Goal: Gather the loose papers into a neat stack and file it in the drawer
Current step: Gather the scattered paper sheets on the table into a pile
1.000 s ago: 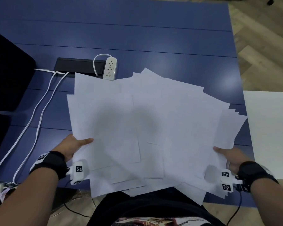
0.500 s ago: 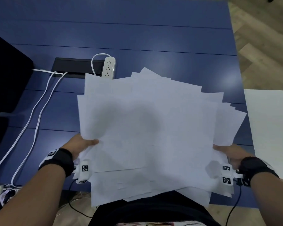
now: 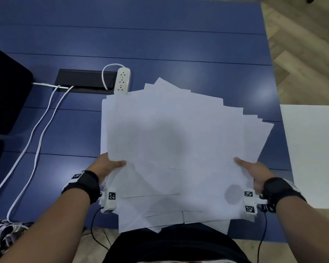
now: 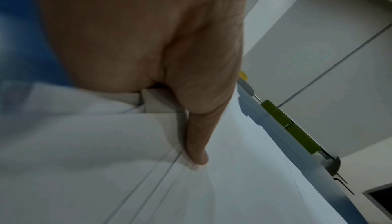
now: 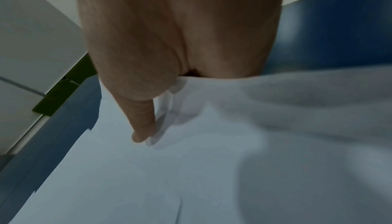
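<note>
A fanned bunch of white papers (image 3: 175, 149) is held over the near part of the blue table (image 3: 160, 40), their edges uneven. My left hand (image 3: 110, 167) grips the bunch's left edge, thumb on top, fingers hidden underneath. My right hand (image 3: 253, 171) grips the right edge the same way. In the left wrist view the thumb (image 4: 198, 143) presses on the papers (image 4: 106, 169). In the right wrist view the thumb (image 5: 142, 122) lies on the sheets (image 5: 212, 169). No drawer is in view.
A white power strip (image 3: 123, 82) lies just past the papers beside a black cable box (image 3: 84, 81), with white cables (image 3: 40, 126) running toward the near left. A black object (image 3: 6, 95) sits at the left edge. A white surface (image 3: 315, 149) lies at right.
Both hands have moved inward, squeezing the spread sheets into a narrower bunch; the left edge has shifted right, uncovering more table on the left.
</note>
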### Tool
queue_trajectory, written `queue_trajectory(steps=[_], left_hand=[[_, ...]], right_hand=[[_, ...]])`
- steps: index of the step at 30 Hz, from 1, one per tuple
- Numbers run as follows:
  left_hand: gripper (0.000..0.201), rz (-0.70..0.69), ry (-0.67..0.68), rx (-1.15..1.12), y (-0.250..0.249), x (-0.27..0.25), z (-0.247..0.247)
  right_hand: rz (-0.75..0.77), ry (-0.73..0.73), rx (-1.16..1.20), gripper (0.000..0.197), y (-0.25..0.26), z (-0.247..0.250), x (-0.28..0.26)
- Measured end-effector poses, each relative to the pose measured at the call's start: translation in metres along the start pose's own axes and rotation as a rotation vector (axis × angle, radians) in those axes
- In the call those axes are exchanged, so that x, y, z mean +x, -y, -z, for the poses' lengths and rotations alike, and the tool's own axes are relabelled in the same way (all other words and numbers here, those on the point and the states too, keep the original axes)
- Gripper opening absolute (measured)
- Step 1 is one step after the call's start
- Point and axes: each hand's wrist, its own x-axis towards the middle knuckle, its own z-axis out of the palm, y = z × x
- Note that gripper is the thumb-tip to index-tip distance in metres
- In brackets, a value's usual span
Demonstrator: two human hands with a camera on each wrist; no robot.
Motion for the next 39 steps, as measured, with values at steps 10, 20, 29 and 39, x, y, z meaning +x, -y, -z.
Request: queue_trajectory(steps=[10, 20, 29, 39], left_hand=[[0.041, -0.001, -0.012, -0.004, -0.005, 0.001, -0.013], [0.035, -0.005, 0.002, -0.058, -0.008, -0.006, -0.002], [0.034, -0.023, -0.045, -0.084, -0.006, -0.025, 0.061], [0.044, -0.012, 0.062, -0.035, -0.007, -0.011, 0.029]], right_hand=[[0.042, -0.062, -0.069, 0.034, 0.022, -0.003, -0.016], [0.013, 0.015, 0.038, 0.049, 0.007, 0.018, 0.005], [0.021, -0.037, 0.065, 0.059, -0.001, 0.026, 0.010], [-0.005, 0.088, 0.120, 0.038, -0.001, -0.004, 0.012]])
